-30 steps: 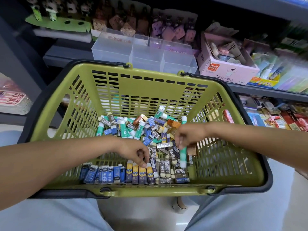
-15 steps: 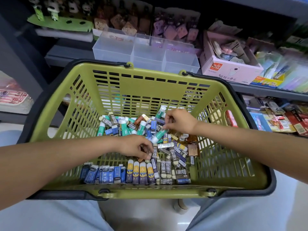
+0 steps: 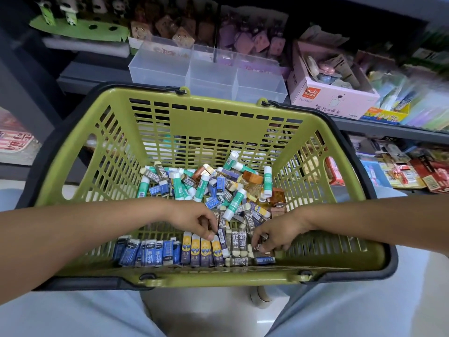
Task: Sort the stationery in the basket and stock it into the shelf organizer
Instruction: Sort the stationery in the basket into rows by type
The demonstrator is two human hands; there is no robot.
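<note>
A green basket rests on my lap and holds a loose heap of erasers and green-white glue sticks. Along its near wall stand sorted rows: blue erasers, purple-yellow erasers and grey 2B erasers. My left hand has curled fingers at the end of the purple-yellow row, pinching a purple-sleeved eraser. My right hand reaches down on the right end of the grey row, with its fingers curled round a small dark eraser. The clear shelf organizer stands beyond the basket.
A pink carton of small items sits right of the organizer on the grey shelf. Packaged goods fill the lower shelf at the right. A green display stand is at the back left. The basket's black handles lie folded down round its rim.
My right hand has come back from the far heap to the near grey row on the right. My left hand has stayed at the sorted rows, shifting only slightly.
</note>
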